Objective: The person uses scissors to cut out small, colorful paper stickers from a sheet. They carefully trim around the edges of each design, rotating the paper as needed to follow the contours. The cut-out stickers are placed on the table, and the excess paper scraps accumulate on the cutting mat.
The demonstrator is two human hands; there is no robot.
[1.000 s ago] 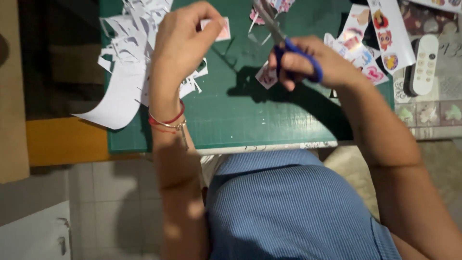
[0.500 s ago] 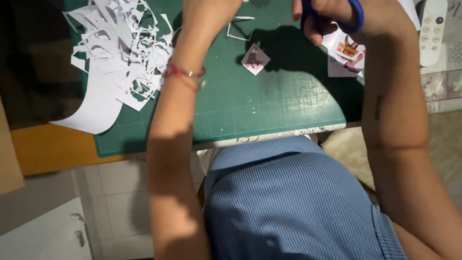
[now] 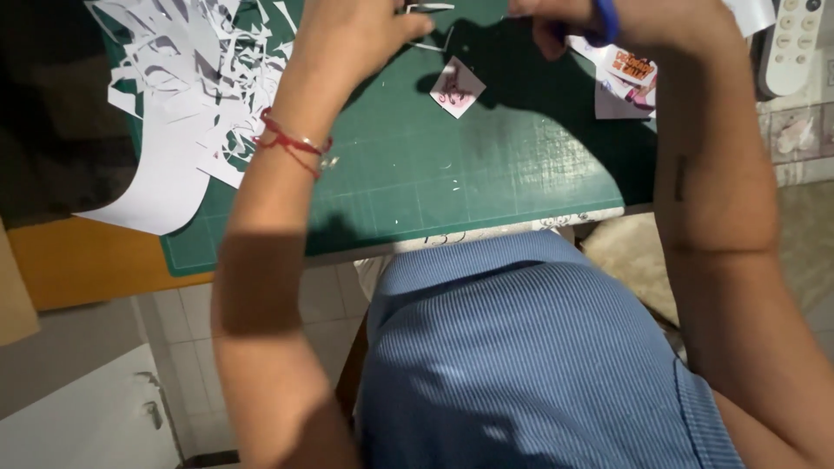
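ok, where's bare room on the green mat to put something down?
Free: the middle and near part of the green mat, between the paper scraps on the left and the sticker sheets on the right. One small cutout lies there. Crowded: the top edge, under the left hand and right hand.

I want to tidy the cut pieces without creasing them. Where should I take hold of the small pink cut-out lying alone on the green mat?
Probably by its lower corner, coming from the near edge of the green mat. The pink cut-out lies flat, diamond-wise, with bare mat around that corner; the left hand and right hand crowd its far side.
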